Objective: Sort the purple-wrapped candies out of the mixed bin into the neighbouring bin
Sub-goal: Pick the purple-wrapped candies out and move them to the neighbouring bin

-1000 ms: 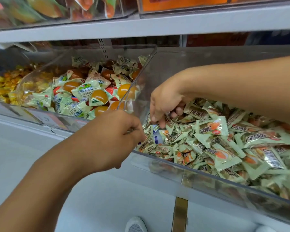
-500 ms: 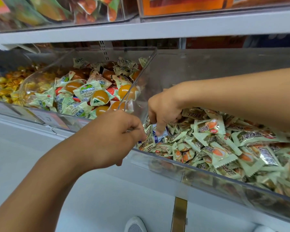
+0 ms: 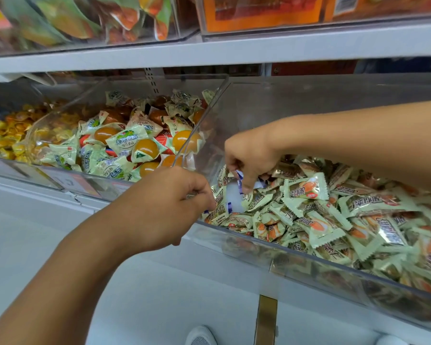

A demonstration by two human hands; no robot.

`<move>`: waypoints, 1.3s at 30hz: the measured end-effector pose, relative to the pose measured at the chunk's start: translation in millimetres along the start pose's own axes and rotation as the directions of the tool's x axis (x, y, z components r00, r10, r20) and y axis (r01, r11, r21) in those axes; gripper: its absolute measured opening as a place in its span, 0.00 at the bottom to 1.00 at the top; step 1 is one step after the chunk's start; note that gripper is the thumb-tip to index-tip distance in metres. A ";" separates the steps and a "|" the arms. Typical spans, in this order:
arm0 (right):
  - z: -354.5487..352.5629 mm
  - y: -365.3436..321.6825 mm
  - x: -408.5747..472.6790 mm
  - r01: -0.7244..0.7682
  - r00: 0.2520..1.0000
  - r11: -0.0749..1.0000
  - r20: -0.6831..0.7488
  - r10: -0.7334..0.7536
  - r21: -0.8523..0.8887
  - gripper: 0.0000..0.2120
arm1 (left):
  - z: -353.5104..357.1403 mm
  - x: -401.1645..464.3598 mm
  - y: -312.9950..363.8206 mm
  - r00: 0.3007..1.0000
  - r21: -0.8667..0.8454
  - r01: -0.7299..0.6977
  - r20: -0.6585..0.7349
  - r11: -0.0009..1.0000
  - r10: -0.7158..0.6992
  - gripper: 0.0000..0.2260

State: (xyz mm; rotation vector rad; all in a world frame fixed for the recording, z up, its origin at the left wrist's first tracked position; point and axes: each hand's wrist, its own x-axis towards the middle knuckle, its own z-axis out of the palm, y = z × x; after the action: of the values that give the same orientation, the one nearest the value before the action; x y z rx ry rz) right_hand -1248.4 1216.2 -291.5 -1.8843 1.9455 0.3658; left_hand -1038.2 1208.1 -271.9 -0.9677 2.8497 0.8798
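A clear mixed bin (image 3: 259,242) on the right holds several pale green candies (image 3: 306,188). My right hand (image 3: 249,158) reaches into its left end and pinches a purple-and-white wrapped candy (image 3: 240,179) lifted just above the pile. Another purple-edged wrapper (image 3: 228,206) peeks out lower down, beside my left hand (image 3: 164,207). My left hand is curled at the bin's front left corner, fingertips in the candies; what it holds is hidden. The neighbouring clear bin (image 3: 204,115) on the left holds green packets with orange sweets.
A third bin with yellow candies (image 3: 3,135) stands at far left. A white shelf (image 3: 209,51) with snack bins runs overhead. A clear divider wall separates the two bins. White floor and a shoe tip (image 3: 200,337) lie below.
My right hand dug into the pile and has come up pinching a purple-and-white candy. My left hand stayed at the bin's corner.
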 end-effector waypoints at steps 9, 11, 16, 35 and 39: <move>-7.5 17.6 -24.8 0.169 0.986 0.744 -0.116 -0.123 0.646 0.09 | 0.5 0.8 2.2 1.000 0.021 0.009 -0.011 1.000 -0.009 0.10; -10.2 20.9 -28.8 0.071 0.997 0.483 -0.045 -0.064 0.872 0.06 | 1.1 0.6 1.7 1.000 0.004 0.015 -0.020 1.000 -0.015 0.10; -7.4 11.2 -25.6 -0.231 0.972 -0.069 0.226 -0.068 0.971 0.09 | 0.5 1.2 1.5 1.000 -0.002 0.017 -0.013 1.000 -0.018 0.10; 9.8 -17.4 11.4 -0.187 0.972 0.952 0.185 0.144 0.242 0.17 | -0.4 -1.6 4.2 0.999 0.146 0.041 0.005 0.988 -0.042 0.11; 5.1 -15.5 9.4 -0.164 0.987 0.938 0.043 0.158 0.306 0.15 | -1.1 -1.8 4.4 0.999 0.163 0.043 0.024 0.986 -0.048 0.11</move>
State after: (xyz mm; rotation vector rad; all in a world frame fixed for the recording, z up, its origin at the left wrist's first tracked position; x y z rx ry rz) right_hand -1232.5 1209.4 -299.0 -1.5256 2.0169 0.1135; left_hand -1039.0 1211.5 -268.3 -0.9885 2.8099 0.6403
